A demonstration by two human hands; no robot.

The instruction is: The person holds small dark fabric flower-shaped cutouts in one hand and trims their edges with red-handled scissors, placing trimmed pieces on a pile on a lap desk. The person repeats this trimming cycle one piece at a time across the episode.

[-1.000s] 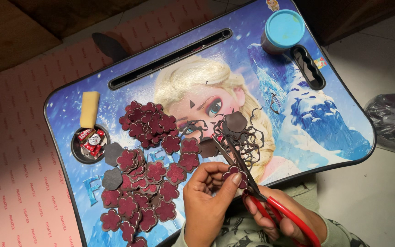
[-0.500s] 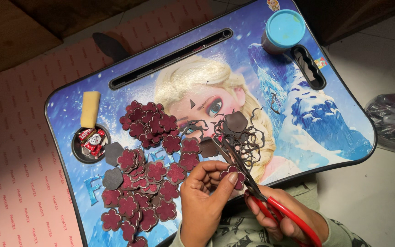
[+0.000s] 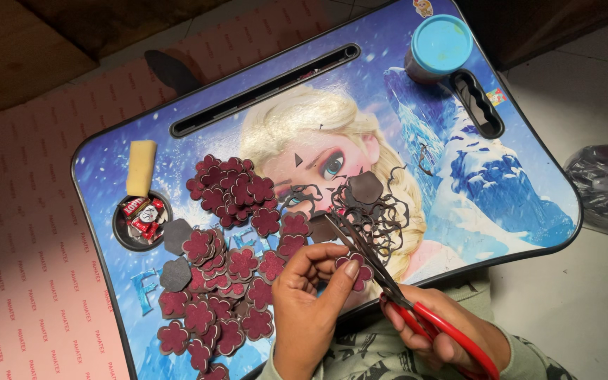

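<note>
Left hand: the left hand [image 3: 311, 309] comes up from the lower edge of the view, palm turned toward the camera, fingers curled; thumb and fingertips are pinched closed on a small maroon flower piece [image 3: 357, 271].

Right hand: the right hand [image 3: 439, 325] lies low at the right, wrapped shut around the red handles of the scissors [image 3: 395, 288], knuckles up, a grey-green sleeve behind it.

Scissors: the dark blades point up and to the left, slightly parted, and run right past the flower piece, touching or nearly touching its right edge; I cannot tell if the blades bite into it.

Flower piece: held just above the near edge of the table [image 3: 529, 211], between the two hands, just beside the left thumb tip.

Cut flowers: a heap of maroon flower shapes [image 3: 226, 281] spreads over the table to the left of the left hand, with a second cluster [image 3: 230, 186] further up.

Scraps: thin dark curly offcuts [image 3: 378, 211] lie just beyond the blade tips, around a dark rounded piece [image 3: 366, 187].

Other things: a yellow sponge block [image 3: 140, 167] sits above a round cup recess [image 3: 142, 219] holding small red wrappers; a tub with a light blue lid [image 3: 439, 46] stands at the far right corner, well apart from both hands.

Surroundings: a pink mat [image 3: 29, 232] lies under the table on the left.
</note>
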